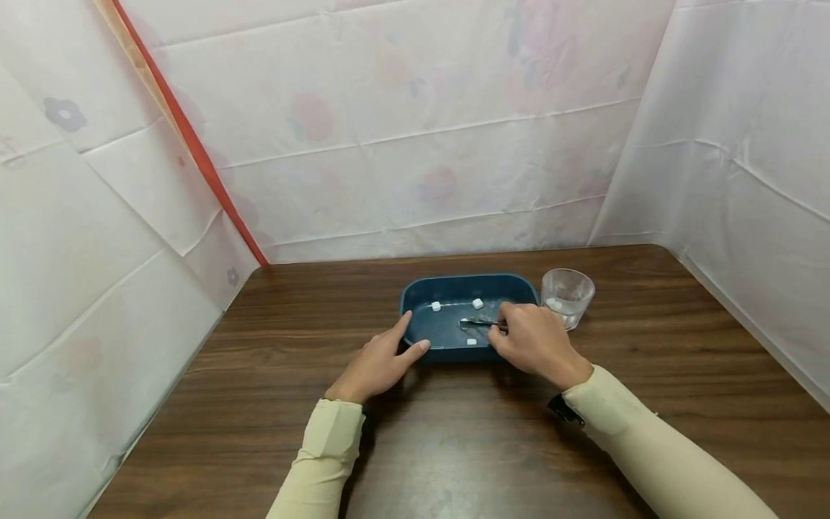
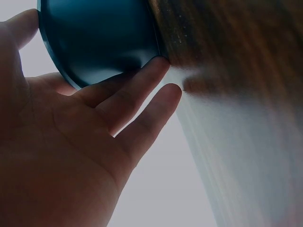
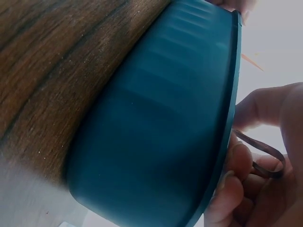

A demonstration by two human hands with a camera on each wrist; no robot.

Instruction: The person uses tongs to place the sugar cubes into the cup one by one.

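Observation:
My left hand (image 1: 379, 360) lies at the left end of a dark blue tray (image 1: 415, 294). Its thumb and fingers are spread and fairly straight, touching the rim and outer wall. In the left wrist view, fingertips (image 2: 158, 64) rest against the tray's outside. Over the tray's right side, my right hand (image 1: 538, 339) pinches dark tweezers (image 1: 481, 323), whose bent end (image 3: 272, 158) shows in the right wrist view. The tweezer tips are at a small white block (image 1: 463, 324); whether they grip it I cannot tell. Other white blocks (image 1: 478, 303) lie apart inside the tray.
A clear glass (image 1: 570, 292) stands just right of the tray, partly behind my right hand, with something whitish inside. The wooden table (image 1: 311, 310) ends at a sheet-covered wall (image 1: 415, 166) behind, and similar sheets hang at both sides.

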